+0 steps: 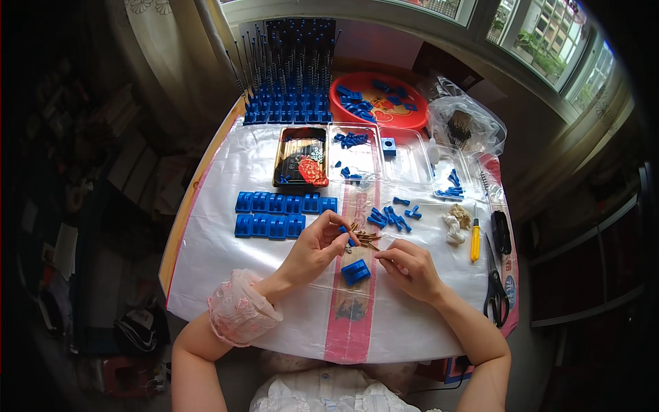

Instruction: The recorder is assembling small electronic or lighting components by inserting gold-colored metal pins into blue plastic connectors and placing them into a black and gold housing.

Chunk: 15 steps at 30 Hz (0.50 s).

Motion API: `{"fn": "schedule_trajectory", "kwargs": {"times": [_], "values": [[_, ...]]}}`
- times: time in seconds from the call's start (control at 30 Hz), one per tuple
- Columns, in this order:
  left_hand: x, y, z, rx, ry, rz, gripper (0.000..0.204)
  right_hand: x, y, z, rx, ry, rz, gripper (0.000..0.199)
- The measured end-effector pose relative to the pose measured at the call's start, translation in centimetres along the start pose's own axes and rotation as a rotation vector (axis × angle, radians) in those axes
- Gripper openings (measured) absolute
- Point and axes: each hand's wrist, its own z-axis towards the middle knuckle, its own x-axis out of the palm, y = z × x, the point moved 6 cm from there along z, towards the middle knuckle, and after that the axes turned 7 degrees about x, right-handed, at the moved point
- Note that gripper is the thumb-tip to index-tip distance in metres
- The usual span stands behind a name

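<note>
Near the table's middle my left hand (320, 246) pinches a small blue plastic part (345, 232), partly hidden by the fingers. Several brass-coloured pins (369, 236) lie in a loose pile just right of it. My right hand (410, 266) has thumb and forefinger pressed together at the end of one brass-coloured pin. Between and below the hands sits a single blue block (355, 272). A few tiny silvery nuts (348, 249) lie by the left fingertips. Farther off is a group of blue lever-like pieces (390, 218).
Two rows of blue blocks (269, 226) lie left. Behind stand a black tray (302, 158), clear trays (355, 152), a red basin (379, 101) and a rack of upright rods with springs (288, 82). A yellow-handled screwdriver (475, 240) and black scissors (495, 292) lie right.
</note>
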Motion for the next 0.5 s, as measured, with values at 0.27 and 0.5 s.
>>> {"fn": "schedule_trajectory", "kwargs": {"times": [0.27, 0.5], "values": [[1.7, -2.7, -0.4, 0.214, 0.165, 0.547, 0.028, -0.6, -0.3, -0.2, -0.049, -0.092, 0.050, 0.025], [2.3, -3.3, -0.6, 0.301, 0.186, 0.571, 0.036, -0.6, 0.7, -0.3, -0.060, -0.087, 0.034, 0.031]]}}
